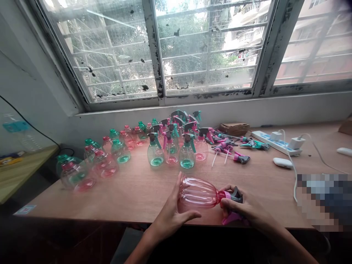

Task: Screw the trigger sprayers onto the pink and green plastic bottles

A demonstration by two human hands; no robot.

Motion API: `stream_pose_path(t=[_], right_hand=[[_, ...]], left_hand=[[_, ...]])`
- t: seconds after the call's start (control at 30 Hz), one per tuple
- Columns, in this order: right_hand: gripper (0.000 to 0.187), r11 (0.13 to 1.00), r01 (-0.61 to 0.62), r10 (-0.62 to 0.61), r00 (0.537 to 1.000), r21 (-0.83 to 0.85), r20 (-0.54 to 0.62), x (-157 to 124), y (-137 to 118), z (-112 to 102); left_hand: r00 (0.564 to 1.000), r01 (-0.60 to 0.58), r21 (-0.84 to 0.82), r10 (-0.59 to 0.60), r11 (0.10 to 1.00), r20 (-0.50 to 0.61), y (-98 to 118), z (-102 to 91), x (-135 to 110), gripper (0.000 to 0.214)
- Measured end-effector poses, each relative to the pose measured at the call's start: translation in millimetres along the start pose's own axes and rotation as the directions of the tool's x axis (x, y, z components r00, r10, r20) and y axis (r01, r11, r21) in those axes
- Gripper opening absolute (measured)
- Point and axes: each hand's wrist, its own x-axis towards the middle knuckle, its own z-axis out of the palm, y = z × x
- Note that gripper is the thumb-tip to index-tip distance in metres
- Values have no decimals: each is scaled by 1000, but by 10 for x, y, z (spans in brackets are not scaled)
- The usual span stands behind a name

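A clear pink spray bottle [199, 192] lies on its side in the air above the table's front edge, its base toward the left. My right hand [242, 205] grips its pink and black trigger sprayer head [233, 196] at the neck, fingers closed around it. At the other end, my left hand [176, 209] is spread with the palm against or close by the bottle's base, thumb stretched out below it. Behind the hands stand several pink and green bottles fitted with sprayer heads, among them a green spray bottle [187, 156] at the front.
Several bottles without heads, such as a pink bottle [77, 178], stand at the left. Loose sprayer heads [227, 145] lie in a pile right of centre. Beyond are a cardboard piece [234, 129], a power strip [277, 143] with cables and a white device [283, 162]. Windows line the back.
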Motion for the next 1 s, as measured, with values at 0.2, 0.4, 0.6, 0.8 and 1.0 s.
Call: stream_pose_path(t=[0.2, 0.4, 0.6, 0.8, 1.0], right_hand=[[38, 1000, -13, 13, 1000, 11, -4, -3, -28, 22], [39, 1000, -10, 10, 1000, -1, -3, -4, -37, 22], [40, 1000, -3, 3, 1000, -13, -30, -15, -54, 32], [40, 1000, 2, -3, 1000, -30, -25, -5, -63, 34], [43, 1000, -8, 7, 999, -18, -45, 10, -14, 19]], left_hand=[[1000, -24, -36, 25, 999, 12, -38, -12, 20, 98], [1000, 0, -44, 0, 999, -3, -6, -2, 9, 108], [998, -52, -22, 52, 998, 22, 20, -10, -3, 95], [1000, 13, -39, -13, 999, 17, 25, 2, 15, 107], [998, -62, 16, 62, 998, -18, 14, 9, 9, 97]])
